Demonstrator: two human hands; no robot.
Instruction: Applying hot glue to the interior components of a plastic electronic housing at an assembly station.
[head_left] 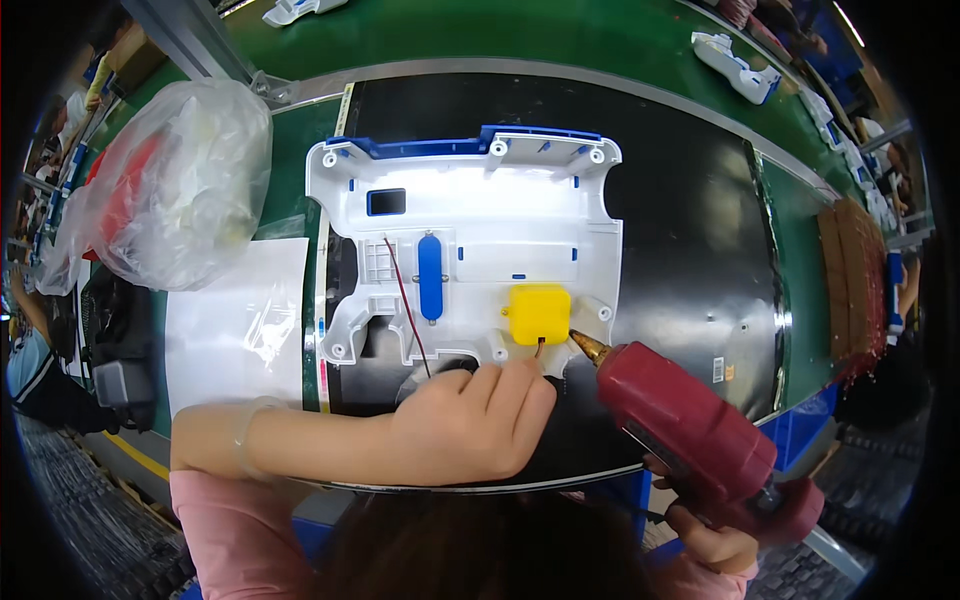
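A white plastic housing shell [480, 210] with blue edging lies inside up on the black work surface. In its lower right part sits a yellow square box [540, 313], with a thin wire [541, 350] coming out of its near side. My left hand [480, 420] is closed at the shell's near edge, its fingertips pinching that wire. In my right hand [712, 540] is a dark red hot glue gun [690, 425], its nozzle at the yellow box's lower right corner. A dark red wire [405, 300] runs past a blue oval part [430, 278] inside the shell.
A clear plastic bag [185, 185] and a white sheet [240, 330] lie on the left. A brown cardboard box [852, 285] stands at the right. Beyond the metal rail, white shells [735, 68] rest on a green belt [520, 35]. Other people work at the sides.
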